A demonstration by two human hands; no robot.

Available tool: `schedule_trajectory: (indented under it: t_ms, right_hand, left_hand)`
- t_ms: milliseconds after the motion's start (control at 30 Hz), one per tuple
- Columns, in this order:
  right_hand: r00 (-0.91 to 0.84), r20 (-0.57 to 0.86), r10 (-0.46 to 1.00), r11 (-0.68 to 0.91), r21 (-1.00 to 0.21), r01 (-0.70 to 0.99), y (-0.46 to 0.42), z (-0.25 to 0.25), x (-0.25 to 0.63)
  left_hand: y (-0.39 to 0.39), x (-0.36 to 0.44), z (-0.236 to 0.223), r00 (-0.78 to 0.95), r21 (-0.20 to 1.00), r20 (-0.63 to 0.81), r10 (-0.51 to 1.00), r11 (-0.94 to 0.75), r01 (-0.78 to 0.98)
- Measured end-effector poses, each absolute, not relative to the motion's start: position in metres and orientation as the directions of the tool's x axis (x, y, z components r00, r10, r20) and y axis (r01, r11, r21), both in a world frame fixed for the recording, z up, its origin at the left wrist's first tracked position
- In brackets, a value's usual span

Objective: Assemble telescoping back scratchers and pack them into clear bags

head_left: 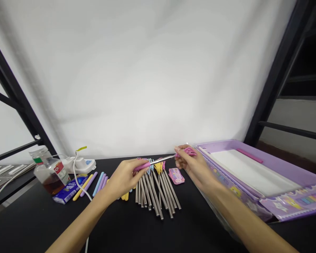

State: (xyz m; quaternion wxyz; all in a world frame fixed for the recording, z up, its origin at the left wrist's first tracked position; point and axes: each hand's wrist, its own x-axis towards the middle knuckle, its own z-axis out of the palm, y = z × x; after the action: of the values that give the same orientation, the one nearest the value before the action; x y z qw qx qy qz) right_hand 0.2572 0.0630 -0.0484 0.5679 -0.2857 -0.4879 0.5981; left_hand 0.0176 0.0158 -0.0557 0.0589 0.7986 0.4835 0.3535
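Our L hand [123, 178] is closed round the handle of a pink-handled rod [162, 160]; our R hand [196, 168] has its fingers bent in tight on a pink end piece [189, 152] at the rod's R tip. Can't tell if piece & rod are joined. Rod spans btwn both hands, above a black table [137, 232]. R of grip: purple box [276, 164] w/ white sheets [242, 168]. Under grip: pile of steel rods [156, 200] w/ pink, blue & yellow heads. Far L of grip: bottle [54, 177] w/ dark liq., blue pkt [65, 192] & white plug block [89, 166]. Nearer L: coloured sticks [98, 183]. Just below R hand: pink cards [176, 175].
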Motion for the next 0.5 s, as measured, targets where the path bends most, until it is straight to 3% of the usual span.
schedule_trajectory:
  t_ms: [167, 300, 367, 500]
  right_hand:
    - [-0.342, 0.347, 0.873, 0.362, -0.932, -0.022, 0.069, -0.040, 0.284]
    - [-0.446, 0.378, 0.811, 0.443, -0.895, 0.046, 0.067, -0.043, 0.288]
    - [-0.464, 0.388, 0.797, 0.446, -0.895, 0.018, 0.066, -0.046, 0.287]
    - [-0.521, 0.401, 0.754, 0.420, -0.903, -0.088, 0.063, -0.048, 0.287]
  left_hand:
    - [0.022, 0.007, -0.064, 0.349, 0.243, 0.650, 0.675, -0.620, 0.746]
    - [0.019, 0.012, -0.059, 0.462, 0.154, 0.612, 0.642, -0.670, 0.726]
    - [0.016, 0.018, -0.055, 0.477, 0.209, 0.559, 0.678, -0.672, 0.710]
    - [0.008, 0.031, -0.049, 0.417, 0.437, 0.394, 0.819, -0.566, 0.699]
